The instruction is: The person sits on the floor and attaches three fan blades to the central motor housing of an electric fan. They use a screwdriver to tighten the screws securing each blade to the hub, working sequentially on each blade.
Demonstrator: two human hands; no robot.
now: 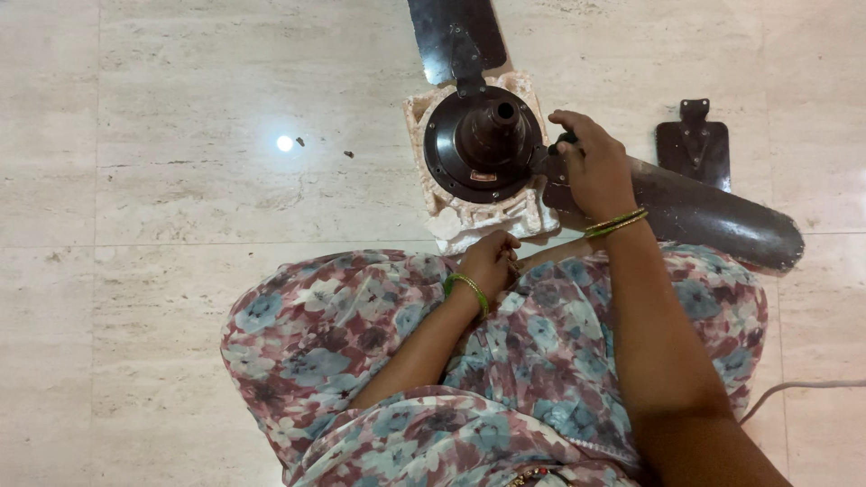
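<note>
A dark brown ceiling fan motor (483,144) sits in a white foam packing block (469,221) on the floor. One fan blade (456,36) points away from me at the top; another blade (713,216) extends to the right. My right hand (591,167) rests on the inner end of the right blade beside the motor, fingers curled around a small dark tool or fastener. My left hand (492,261) lies closed on my lap near the foam's front edge; whether it holds anything is hidden.
A loose third blade end with its bracket (693,149) lies on the marble floor at the right. Small dark specks (347,154) lie on the tiles left of the motor. A white cable (803,386) runs at the lower right. My floral-clothed knees fill the bottom.
</note>
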